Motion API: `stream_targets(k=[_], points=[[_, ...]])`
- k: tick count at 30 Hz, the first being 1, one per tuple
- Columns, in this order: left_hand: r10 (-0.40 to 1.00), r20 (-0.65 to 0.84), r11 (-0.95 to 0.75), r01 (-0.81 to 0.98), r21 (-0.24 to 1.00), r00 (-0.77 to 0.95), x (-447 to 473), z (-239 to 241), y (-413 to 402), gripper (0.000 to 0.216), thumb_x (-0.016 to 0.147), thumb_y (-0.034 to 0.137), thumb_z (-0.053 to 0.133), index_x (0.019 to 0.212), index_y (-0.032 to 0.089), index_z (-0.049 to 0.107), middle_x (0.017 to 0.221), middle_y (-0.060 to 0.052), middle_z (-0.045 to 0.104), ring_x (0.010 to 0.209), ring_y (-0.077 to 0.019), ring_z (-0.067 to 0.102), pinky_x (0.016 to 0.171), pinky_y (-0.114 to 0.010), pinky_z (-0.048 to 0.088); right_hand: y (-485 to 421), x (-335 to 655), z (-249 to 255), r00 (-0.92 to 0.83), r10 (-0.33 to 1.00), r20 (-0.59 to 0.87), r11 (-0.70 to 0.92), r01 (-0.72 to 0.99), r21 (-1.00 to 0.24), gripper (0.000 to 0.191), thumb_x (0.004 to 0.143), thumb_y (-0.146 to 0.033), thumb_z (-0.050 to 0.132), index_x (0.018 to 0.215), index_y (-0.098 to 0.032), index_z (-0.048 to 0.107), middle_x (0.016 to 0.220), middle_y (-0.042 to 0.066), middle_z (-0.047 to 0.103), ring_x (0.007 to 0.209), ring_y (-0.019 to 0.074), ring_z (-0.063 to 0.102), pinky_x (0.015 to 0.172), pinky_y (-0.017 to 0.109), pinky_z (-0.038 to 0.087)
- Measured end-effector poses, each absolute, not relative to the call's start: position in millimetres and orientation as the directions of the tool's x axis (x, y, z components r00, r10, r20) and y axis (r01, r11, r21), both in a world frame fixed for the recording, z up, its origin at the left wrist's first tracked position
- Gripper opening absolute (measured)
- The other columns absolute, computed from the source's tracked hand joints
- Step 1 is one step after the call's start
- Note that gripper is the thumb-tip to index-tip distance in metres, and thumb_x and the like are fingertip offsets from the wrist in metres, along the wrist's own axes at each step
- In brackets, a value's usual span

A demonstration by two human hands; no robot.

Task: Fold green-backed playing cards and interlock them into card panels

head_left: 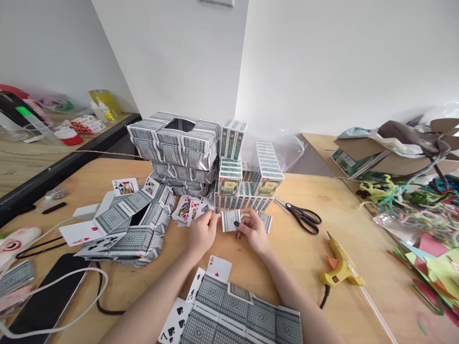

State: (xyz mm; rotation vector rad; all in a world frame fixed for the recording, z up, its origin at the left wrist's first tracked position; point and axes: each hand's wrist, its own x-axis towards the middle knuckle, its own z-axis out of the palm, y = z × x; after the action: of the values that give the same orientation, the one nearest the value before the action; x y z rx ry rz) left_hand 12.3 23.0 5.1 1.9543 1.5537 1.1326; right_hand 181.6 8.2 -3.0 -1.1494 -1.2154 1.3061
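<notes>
My right hand [253, 231] pinches a playing card [230, 221], its grey patterned back facing me. Beyond those fingers another face-down card [265, 221] lies on the table. Just left of the held card, my left hand [203, 231] is closed, thumb pressed against its fingers; whether anything is in it I cannot make out. Face-up cards [184, 209] lie behind that hand. Between my forearms, near me, is a panel of joined cards [244, 313], with an ace of diamonds [218, 269] and black-suit cards at its far and left edges.
Card-covered boxes [175, 148] stand stacked at the back, beside card packs [268, 167]. Left are another card-covered piece [143, 229], a phone [46, 291] and cables. Scissors [304, 217] and a yellow glue gun [340, 267] lie right, before paper scraps [432, 258] and a cardboard box [398, 160].
</notes>
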Motion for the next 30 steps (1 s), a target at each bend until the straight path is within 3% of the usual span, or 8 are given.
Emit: stream_targets(k=[3, 5, 8, 11, 15, 21, 27, 30], points=[[0.876, 0.483, -0.295, 0.772, 0.563, -0.017, 3.9, 6.6, 25.6, 0.015, 0.083, 0.022, 0.043, 0.091, 0.019, 0.056, 0.084, -0.007, 0.060, 0.084, -0.0229, 0.053, 0.078, -0.033, 0.039, 7.4, 185.1, -3.1, 0.057, 0.996, 0.075, 0.066, 0.139, -0.988, 0.028, 0.076, -0.029, 0.051, 0.101, -0.023, 0.039, 0.053, -0.008, 0.049, 0.041, 0.0121, 0.048, 0.044, 0.023, 0.037], [0.858, 0.513, -0.238, 0.865, 0.441, -0.025, 1.7, 7.5, 26.0, 0.029, 0.077, 0.021, 0.051, 0.106, 0.016, 0.051, 0.103, -0.013, 0.057, 0.100, -0.0288, 0.047, 0.088, -0.041, 0.035, 6.7, 185.9, -3.4, 0.129, 0.979, 0.156, 0.105, 0.337, -0.936, 0.024, 0.077, -0.029, 0.046, 0.100, -0.023, 0.041, 0.051, -0.008, 0.047, 0.043, 0.0120, 0.046, 0.047, 0.023, 0.036], [0.891, 0.451, -0.118, 0.937, 0.329, -0.047, 3.9, 7.0, 24.0, 0.048, 0.073, 0.025, 0.058, 0.117, 0.011, 0.044, 0.117, -0.018, 0.049, 0.109, -0.0334, 0.041, 0.089, -0.047, 0.034, 6.4, 185.3, -4.3, 0.148, 0.963, 0.224, 0.090, 0.608, -0.789, 0.018, 0.078, -0.031, 0.044, 0.092, -0.022, 0.051, 0.048, -0.007, 0.044, 0.044, 0.0113, 0.043, 0.050, 0.022, 0.033], [0.917, 0.395, -0.057, 0.961, 0.272, -0.058, 6.5, 5.6, 22.1, 0.050, 0.074, 0.027, 0.058, 0.119, 0.012, 0.042, 0.119, -0.017, 0.050, 0.110, -0.0335, 0.041, 0.088, -0.047, 0.035, 7.3, 185.1, -5.3, 0.134, 0.970, 0.205, 0.038, 0.745, -0.666, 0.020, 0.078, -0.033, 0.045, 0.085, -0.022, 0.060, 0.045, -0.006, 0.045, 0.043, 0.0115, 0.044, 0.049, 0.022, 0.030], [0.923, 0.383, -0.079, 0.958, 0.276, -0.034, 4.3, 5.5, 22.9, 0.042, 0.075, 0.024, 0.057, 0.115, 0.016, 0.046, 0.108, -0.013, 0.058, 0.104, -0.0313, 0.046, 0.084, -0.045, 0.037, 9.1, 186.9, -6.8, 0.161, 0.971, 0.178, -0.010, 0.768, -0.641, 0.026, 0.080, -0.036, 0.043, 0.086, -0.021, 0.063, 0.044, -0.005, 0.047, 0.043, 0.0123, 0.046, 0.048, 0.022, 0.028], [0.902, 0.430, -0.118, 0.939, 0.322, -0.034, 0.7, 7.4, 24.9, 0.039, 0.076, 0.014, 0.052, 0.115, 0.017, 0.048, 0.095, -0.011, 0.060, 0.095, -0.0297, 0.052, 0.080, -0.041, 0.041, 11.1, 188.6, -9.6, 0.217, 0.954, 0.208, 0.010, 0.668, -0.744, 0.031, 0.080, -0.039, 0.042, 0.080, -0.018, 0.064, 0.043, -0.004, 0.044, 0.043, 0.0121, 0.043, 0.048, 0.022, 0.031], [0.858, 0.487, -0.140, 0.836, 0.531, -0.165, -5.5, 0.5, 29.0, 0.038, 0.079, 0.014, 0.048, 0.117, 0.017, 0.047, 0.101, -0.011, 0.062, 0.093, -0.0251, 0.057, 0.075, -0.034, 0.045, 12.4, 188.3, -11.0, 0.221, 0.952, 0.212, 0.041, 0.594, -0.803, 0.033, 0.079, -0.042, 0.044, 0.077, -0.016, 0.064, 0.042, -0.004, 0.043, 0.042, 0.0111, 0.040, 0.046, 0.022, 0.031], [0.788, 0.560, -0.170, 0.782, 0.600, -0.258, -10.9, -3.2, 30.3, 0.028, 0.080, 0.020, 0.049, 0.108, 0.016, 0.052, 0.097, -0.010, 0.064, 0.088, -0.0222, 0.060, 0.073, -0.031, 0.046, 11.3, 187.0, -10.4, 0.190, 0.955, 0.226, 0.081, 0.567, -0.820, 0.032, 0.080, -0.042, 0.044, 0.079, -0.017, 0.064, 0.043, -0.006, 0.039, 0.041, 0.0102, 0.036, 0.046, 0.022, 0.031]])
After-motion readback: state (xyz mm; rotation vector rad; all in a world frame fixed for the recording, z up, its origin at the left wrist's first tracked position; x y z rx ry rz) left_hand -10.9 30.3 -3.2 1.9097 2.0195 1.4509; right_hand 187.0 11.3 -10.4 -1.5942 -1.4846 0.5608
